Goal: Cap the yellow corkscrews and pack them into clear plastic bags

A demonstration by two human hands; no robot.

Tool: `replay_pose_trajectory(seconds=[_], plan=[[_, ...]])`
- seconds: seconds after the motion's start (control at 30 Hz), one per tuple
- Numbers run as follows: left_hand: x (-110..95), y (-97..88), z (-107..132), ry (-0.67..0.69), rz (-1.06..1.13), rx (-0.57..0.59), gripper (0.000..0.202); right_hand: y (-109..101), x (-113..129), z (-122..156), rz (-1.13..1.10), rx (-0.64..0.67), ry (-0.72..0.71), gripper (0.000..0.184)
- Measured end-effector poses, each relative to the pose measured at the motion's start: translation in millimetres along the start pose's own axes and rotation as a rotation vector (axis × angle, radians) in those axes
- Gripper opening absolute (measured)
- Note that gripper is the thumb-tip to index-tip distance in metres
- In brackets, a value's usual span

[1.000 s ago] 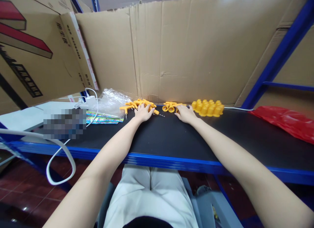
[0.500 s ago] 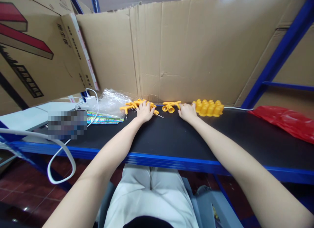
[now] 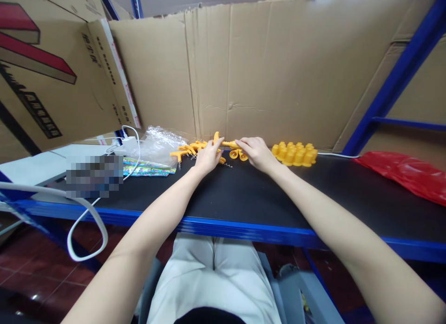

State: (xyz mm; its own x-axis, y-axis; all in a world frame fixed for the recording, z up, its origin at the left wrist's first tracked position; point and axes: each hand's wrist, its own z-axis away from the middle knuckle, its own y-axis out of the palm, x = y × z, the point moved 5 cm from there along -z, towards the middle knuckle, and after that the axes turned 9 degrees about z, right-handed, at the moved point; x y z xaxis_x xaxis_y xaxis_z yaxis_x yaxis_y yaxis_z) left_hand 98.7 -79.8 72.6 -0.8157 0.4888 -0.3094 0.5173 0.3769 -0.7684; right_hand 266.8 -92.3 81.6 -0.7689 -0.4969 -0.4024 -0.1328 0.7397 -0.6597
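Note:
In the head view, my left hand (image 3: 208, 158) is closed on a yellow T-handled corkscrew (image 3: 216, 137), its handle standing up above the fingers. My right hand (image 3: 258, 153) pinches a yellow bell-shaped cap (image 3: 230, 144) that points toward the left hand. The two pieces are close together; whether they touch is unclear. Behind and left of my left hand lies a pile of yellow corkscrews (image 3: 179, 154) with bare metal spirals. Below the right fingers rest yellow corkscrews with flared caps (image 3: 234, 154), their handles partly hidden.
Several yellow caps (image 3: 294, 154) stand in rows to the right. A red plastic bag (image 3: 407, 173) lies at far right. Clear plastic bags (image 3: 158, 145), colourful packets (image 3: 149, 168) and a white cable (image 3: 104, 236) are at left. Cardboard (image 3: 261, 73) walls the back of the black tabletop (image 3: 240, 198).
My left hand has lifted a corkscrew from the pile and raised it upright. My right hand has moved left and up, bringing a yellow cap toward it.

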Motion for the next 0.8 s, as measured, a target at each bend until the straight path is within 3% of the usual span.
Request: replay_pose_trajectory(seconds=[0.2,0.43,0.8], plan=[[2,-7.8,0,0.001,-0.016,-0.047,0.033,-3,5,0,0.038,0.001,0.018,0.038],[-13,-1.7,1,0.078,-0.038,-0.003,0.034,6,6,-2,0.084,0.141,0.066,0.03],[0,13.9,-6,-0.063,0.132,0.062,0.033,2,10,-5,0.226,0.118,0.039,0.026]])
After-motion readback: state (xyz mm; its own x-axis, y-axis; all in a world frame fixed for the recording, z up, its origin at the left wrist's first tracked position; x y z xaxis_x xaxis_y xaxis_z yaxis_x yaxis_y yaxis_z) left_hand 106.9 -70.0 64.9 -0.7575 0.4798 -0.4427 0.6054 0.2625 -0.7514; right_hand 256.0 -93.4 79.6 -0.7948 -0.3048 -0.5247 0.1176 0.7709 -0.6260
